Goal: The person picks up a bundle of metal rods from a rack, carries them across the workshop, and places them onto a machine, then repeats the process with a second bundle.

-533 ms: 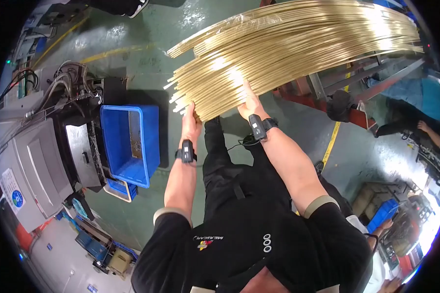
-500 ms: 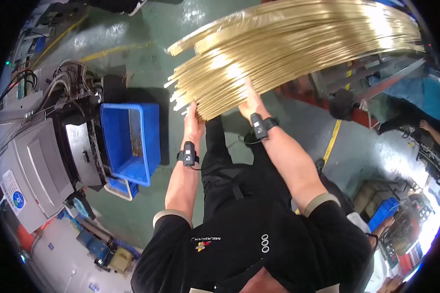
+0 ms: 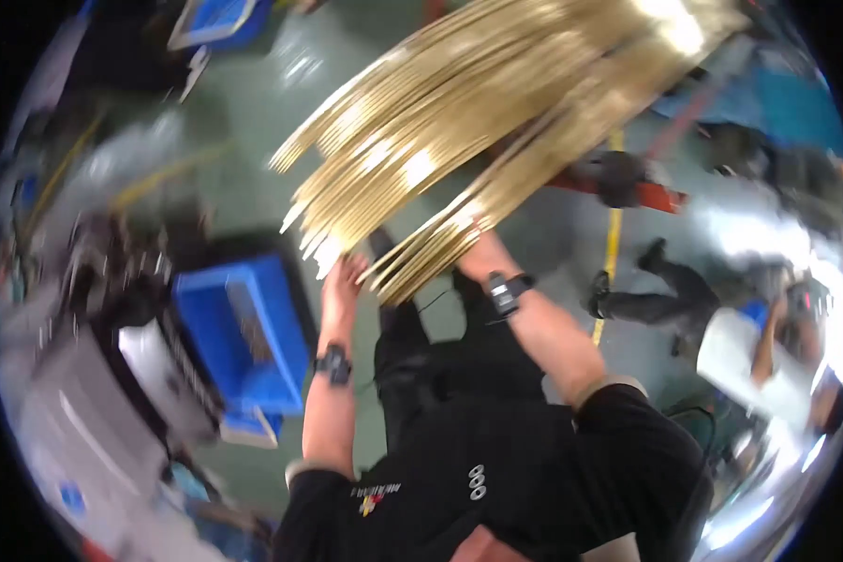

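I see a factory floor: green painted concrete with a yellow line (image 3: 613, 245), grey machine (image 3: 94, 412) left, blue crate (image 3: 244, 332) near it.

Small blue round label (image 3: 70, 497) on grey machine, lower left; picture too blurred to tell any package, sign or screen apart

Whole view motion-blurred, far ends of brass rod bundle (image 3: 496, 122) cut by top edge, right hand (image 3: 478, 260) mostly hidden beneath rods, left machinery (image 3: 94, 393) unreadable.
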### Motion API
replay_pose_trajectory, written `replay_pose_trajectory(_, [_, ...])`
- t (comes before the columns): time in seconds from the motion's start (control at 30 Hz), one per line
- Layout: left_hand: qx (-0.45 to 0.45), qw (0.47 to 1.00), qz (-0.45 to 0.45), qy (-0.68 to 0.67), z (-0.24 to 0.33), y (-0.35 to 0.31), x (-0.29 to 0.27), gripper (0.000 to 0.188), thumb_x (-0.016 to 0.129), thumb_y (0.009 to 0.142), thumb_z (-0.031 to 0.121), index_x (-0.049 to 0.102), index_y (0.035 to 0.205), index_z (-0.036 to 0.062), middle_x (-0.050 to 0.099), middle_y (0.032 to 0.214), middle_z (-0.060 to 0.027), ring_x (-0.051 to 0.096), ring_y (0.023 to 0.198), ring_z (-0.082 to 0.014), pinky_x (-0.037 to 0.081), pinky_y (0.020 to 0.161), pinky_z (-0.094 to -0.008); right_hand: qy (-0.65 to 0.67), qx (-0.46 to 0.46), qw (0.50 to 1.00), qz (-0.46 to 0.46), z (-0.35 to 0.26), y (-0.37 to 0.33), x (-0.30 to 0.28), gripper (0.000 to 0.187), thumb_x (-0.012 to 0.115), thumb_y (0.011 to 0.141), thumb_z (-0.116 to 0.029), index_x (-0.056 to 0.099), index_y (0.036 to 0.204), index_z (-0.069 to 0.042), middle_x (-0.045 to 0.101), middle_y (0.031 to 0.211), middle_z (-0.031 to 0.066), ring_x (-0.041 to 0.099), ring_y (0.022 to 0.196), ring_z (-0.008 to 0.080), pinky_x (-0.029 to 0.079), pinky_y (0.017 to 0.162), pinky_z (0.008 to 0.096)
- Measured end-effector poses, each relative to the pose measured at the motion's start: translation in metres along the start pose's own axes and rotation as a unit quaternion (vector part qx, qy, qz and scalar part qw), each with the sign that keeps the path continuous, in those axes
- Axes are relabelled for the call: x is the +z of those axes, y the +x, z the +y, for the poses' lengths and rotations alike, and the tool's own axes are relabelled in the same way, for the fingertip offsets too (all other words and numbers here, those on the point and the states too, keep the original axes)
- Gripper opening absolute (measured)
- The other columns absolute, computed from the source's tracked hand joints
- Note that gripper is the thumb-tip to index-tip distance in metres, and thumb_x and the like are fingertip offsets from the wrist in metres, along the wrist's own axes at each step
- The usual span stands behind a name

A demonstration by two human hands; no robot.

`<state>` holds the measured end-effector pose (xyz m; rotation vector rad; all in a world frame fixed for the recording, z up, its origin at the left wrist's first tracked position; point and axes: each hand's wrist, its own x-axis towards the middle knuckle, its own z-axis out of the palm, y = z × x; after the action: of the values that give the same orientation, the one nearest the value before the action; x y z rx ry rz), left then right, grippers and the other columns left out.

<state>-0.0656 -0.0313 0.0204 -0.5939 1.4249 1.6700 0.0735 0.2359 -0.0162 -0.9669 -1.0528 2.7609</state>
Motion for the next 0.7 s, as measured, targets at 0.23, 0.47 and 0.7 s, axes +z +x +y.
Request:
replay_pose_trajectory(0.23, [0.151,0.905,-0.044,0.394,0.002,-0.011,0.068,0.033,0.065,0.096,0.025,0.070,0.111,-0.0048,0.073,0.095,-0.0113,0.069,0.089,-0.0224,0.054,0.081,-0.0351,0.258,0.062,0.964,0.013,-0.018,0.000,-0.004,0.040,0.062,0.098,-0.040,0.060,0.123,-0.009,0.066,0.122,0.0080,0.061,0.115,0.0234,0.046,0.103,0.0398])
replay_pose_trajectory(0.47, [0.413,0.675,-0.094,0.604,0.029,-0.028,0.115,0.042,0.068,0.089,0.021,0.060,0.125,0.0020,0.064,0.118,-0.0179,0.061,0.103,-0.0392,0.049,0.090,-0.0447,0.243,0.062,0.967,0.052,-0.022,-0.007,-0.005,0.038,0.062,0.098,-0.039,0.062,0.122,-0.010,0.067,0.118,0.0067,0.063,0.111,0.0238,0.049,0.100,0.0421])
replay_pose_trajectory(0.7, [0.457,0.568,-0.024,0.684,0.042,-0.010,0.172,0.066,0.070,0.085,0.018,0.044,0.144,0.0047,0.037,0.153,-0.0176,0.036,0.137,-0.0407,0.031,0.112,-0.0496,0.243,0.055,0.966,0.064,-0.034,-0.003,-0.002,0.039,0.061,0.099,-0.038,0.061,0.125,-0.009,0.066,0.120,0.0068,0.063,0.111,0.0230,0.050,0.098,0.0427])
